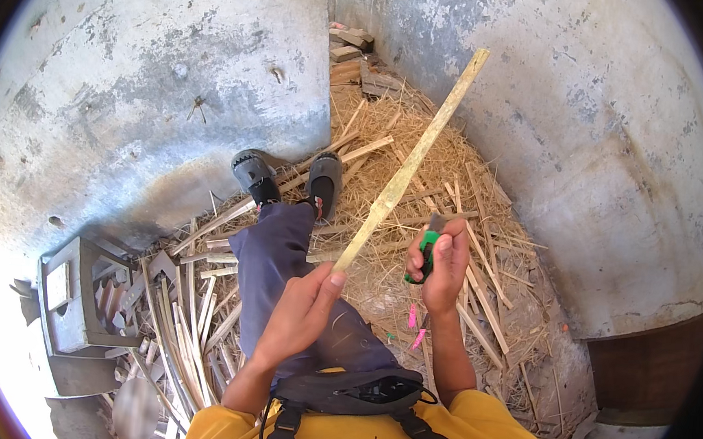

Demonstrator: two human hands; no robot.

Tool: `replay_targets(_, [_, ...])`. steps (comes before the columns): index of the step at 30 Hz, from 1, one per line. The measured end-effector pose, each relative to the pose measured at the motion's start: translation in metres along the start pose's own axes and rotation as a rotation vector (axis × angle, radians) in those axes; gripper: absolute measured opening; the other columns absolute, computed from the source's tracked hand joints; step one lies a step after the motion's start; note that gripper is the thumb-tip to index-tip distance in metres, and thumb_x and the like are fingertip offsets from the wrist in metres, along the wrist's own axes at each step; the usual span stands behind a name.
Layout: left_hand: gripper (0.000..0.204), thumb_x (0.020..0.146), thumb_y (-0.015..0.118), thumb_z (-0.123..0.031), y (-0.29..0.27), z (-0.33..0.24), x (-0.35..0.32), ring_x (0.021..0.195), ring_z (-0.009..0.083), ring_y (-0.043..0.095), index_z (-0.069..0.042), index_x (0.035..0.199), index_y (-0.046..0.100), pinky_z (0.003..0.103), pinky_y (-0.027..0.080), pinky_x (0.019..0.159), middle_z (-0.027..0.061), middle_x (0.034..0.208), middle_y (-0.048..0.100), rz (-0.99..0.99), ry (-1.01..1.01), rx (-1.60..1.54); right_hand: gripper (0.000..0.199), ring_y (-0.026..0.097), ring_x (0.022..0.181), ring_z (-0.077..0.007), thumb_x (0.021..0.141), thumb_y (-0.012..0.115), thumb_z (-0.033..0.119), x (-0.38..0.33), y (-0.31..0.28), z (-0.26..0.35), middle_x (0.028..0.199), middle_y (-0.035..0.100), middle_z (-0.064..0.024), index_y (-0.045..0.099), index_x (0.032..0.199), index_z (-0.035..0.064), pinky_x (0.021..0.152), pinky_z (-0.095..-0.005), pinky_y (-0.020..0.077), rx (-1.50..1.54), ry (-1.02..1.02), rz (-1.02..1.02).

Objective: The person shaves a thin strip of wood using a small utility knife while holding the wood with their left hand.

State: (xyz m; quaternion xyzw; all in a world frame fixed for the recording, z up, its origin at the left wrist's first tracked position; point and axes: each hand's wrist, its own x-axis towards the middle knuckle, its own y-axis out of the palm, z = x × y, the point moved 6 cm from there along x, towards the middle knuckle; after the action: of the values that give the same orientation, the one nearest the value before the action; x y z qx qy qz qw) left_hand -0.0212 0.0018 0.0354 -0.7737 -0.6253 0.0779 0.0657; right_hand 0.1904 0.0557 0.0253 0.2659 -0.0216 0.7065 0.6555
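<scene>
My left hand [300,310] is closed around the near end of a long, flat, pale yellow bamboo strip [408,170]. The strip slants up and away to the right, with a wider, node-like part near its middle. To the right of it, my right hand [448,267] grips a green and black utility knife [426,253]. The knife's short blade points away from me beside my fingers. Blade and strip are apart, with a gap between them. Below the strip are my legs in dark trousers [272,251], stretched out over the floor.
Straw-like shavings [445,157] and loose strips cover the floor ahead. More long strips [189,330] lie to the left, beside a grey angular frame [67,322]. Pink scraps [419,338] lie below my right hand. Worn grey walls [157,83] stand left and right; bricks [349,44] sit between them.
</scene>
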Motion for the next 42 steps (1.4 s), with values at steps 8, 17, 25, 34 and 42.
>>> replay_targets(8, [0.045, 0.118, 0.041, -0.033, 0.0, 0.0, 0.0, 0.064, 0.008, 0.037, -0.003, 0.085, 0.05, 0.029, 0.035, 0.058, -0.0027, 0.068, 0.041, 0.054, -0.029, 0.057, 0.023, 0.059, 0.064, -0.0108, 0.111, 0.057, 0.019, -0.005, 0.01, 0.005, 0.076, 0.063, -0.0069, 0.06, 0.114, -0.0033, 0.058, -0.0273, 0.0466, -0.54, -0.138, 0.119])
replay_targets(17, [0.039, 0.116, 0.042, -0.032, -0.001, -0.003, -0.001, 0.056, 0.033, 0.042, 0.001, 0.102, 0.057, 0.044, 0.039, 0.058, 0.0183, 0.063, 0.048, 0.038, 0.003, 0.11, 0.025, 0.066, 0.062, -0.0215, 0.111, 0.057, 0.021, -0.001, 0.019, 0.016, 0.084, 0.071, -0.0129, 0.068, 0.112, -0.0021, 0.058, -0.0325, 0.051, -0.777, -0.244, 0.126])
replay_targets(25, [0.038, 0.116, 0.043, -0.032, 0.001, -0.008, 0.0, 0.058, 0.0399, 0.047, 0.0, 0.103, 0.058, 0.046, 0.04, 0.059, 0.0204, 0.065, 0.051, 0.057, 0.017, 0.135, 0.028, 0.071, 0.066, -0.0247, 0.111, 0.053, 0.021, 0.002, 0.022, 0.022, 0.097, 0.078, -0.0141, 0.07, 0.11, -0.0011, 0.06, -0.0341, 0.0539, -0.81, -0.2, 0.238])
replay_targets(34, [0.038, 0.116, 0.043, -0.031, 0.0, -0.004, 0.002, 0.057, 0.0354, 0.042, 0.001, 0.102, 0.058, 0.045, 0.039, 0.058, 0.0196, 0.065, 0.049, 0.052, 0.007, 0.11, 0.024, 0.07, 0.064, -0.0249, 0.11, 0.055, 0.019, 0.005, 0.023, 0.025, 0.094, 0.077, -0.0133, 0.07, 0.11, 0.0005, 0.057, -0.0346, 0.0524, -0.864, -0.36, 0.208])
replay_targets(42, [0.037, 0.116, 0.043, -0.029, 0.0, -0.006, 0.001, 0.058, 0.033, 0.041, 0.001, 0.1, 0.058, 0.045, 0.039, 0.059, 0.0185, 0.065, 0.047, 0.051, 0.004, 0.097, 0.026, 0.071, 0.066, -0.0269, 0.111, 0.054, 0.02, 0.004, 0.023, 0.027, 0.095, 0.076, -0.0137, 0.07, 0.111, 0.0001, 0.058, -0.0367, 0.0543, -0.877, -0.347, 0.2])
